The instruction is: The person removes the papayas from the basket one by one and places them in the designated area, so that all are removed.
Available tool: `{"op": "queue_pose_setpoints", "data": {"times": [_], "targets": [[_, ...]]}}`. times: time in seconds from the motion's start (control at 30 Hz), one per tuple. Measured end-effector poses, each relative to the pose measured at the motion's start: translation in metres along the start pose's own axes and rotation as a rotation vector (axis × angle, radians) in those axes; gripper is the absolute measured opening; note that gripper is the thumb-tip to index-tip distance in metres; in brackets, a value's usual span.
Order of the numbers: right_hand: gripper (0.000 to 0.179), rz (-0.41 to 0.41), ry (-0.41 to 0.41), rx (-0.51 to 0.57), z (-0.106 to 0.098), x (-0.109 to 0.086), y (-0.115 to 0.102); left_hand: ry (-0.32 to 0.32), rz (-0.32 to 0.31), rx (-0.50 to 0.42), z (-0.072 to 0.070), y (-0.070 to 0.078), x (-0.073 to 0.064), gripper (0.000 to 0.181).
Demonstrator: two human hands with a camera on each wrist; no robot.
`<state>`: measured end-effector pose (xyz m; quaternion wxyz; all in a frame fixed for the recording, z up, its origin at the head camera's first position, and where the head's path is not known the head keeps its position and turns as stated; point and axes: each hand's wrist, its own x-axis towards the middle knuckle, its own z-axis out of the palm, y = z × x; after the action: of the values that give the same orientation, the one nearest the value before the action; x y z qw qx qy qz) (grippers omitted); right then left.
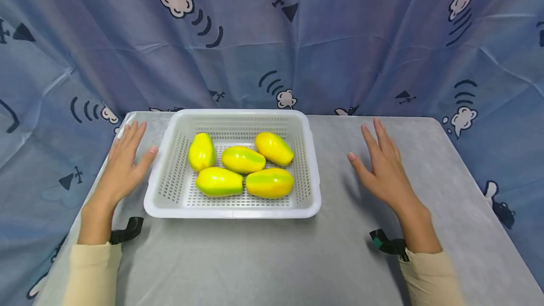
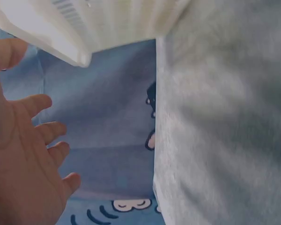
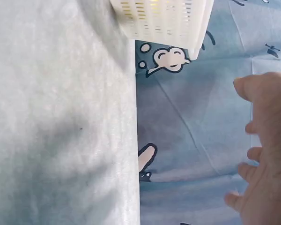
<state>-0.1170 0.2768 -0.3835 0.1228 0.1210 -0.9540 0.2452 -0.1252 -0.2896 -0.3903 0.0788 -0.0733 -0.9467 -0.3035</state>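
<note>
A white perforated plastic basket [image 1: 233,213] stands on the table, holding several yellow-green fruits that look like papayas [image 1: 269,183], lying on their sides. Just off the basket's left wall is my left hand [image 1: 123,164], fingers straight and spread, holding nothing. In the left wrist view the basket's rim [image 2: 47,40] shows above that hand [image 2: 28,154]. My right hand [image 1: 386,169] hovers over the table well to the right of the basket, fingers extended and nothing in its grasp. The right wrist view shows this hand [image 3: 267,154] apart from the basket wall [image 3: 164,21].
The grey-covered table [image 1: 272,263] ends at a back edge close behind the basket. A blue patterned curtain [image 1: 340,37] hangs behind and along both sides. Black straps [image 1: 127,230] sit on both wrists, at the ends of beige sleeves [image 1: 94,273].
</note>
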Motion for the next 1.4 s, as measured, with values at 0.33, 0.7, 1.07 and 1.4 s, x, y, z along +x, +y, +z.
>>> {"op": "queue_pose_setpoints", "data": {"times": [0.33, 0.7, 1.07, 1.4], "targets": [[0.079, -0.071, -0.012, 0.073, -0.01, 0.004, -0.02, -0.127, -0.052, -0.157, 0.001, 0.012, -0.001, 0.067], [0.077, -0.117, -0.065, 0.121, -0.012, 0.016, -0.044, -0.275, -0.118, -0.336, 0.008, 0.008, 0.001, 0.068], [0.076, -0.187, -0.001, 0.199, -0.017, 0.03, -0.058, -0.376, -0.162, -0.627, 0.008, 0.006, 0.003, 0.064], [0.075, -0.204, -0.065, 0.224, -0.021, 0.039, -0.082, -0.451, -0.153, -0.792, 0.006, 0.003, 0.005, 0.061]]}}
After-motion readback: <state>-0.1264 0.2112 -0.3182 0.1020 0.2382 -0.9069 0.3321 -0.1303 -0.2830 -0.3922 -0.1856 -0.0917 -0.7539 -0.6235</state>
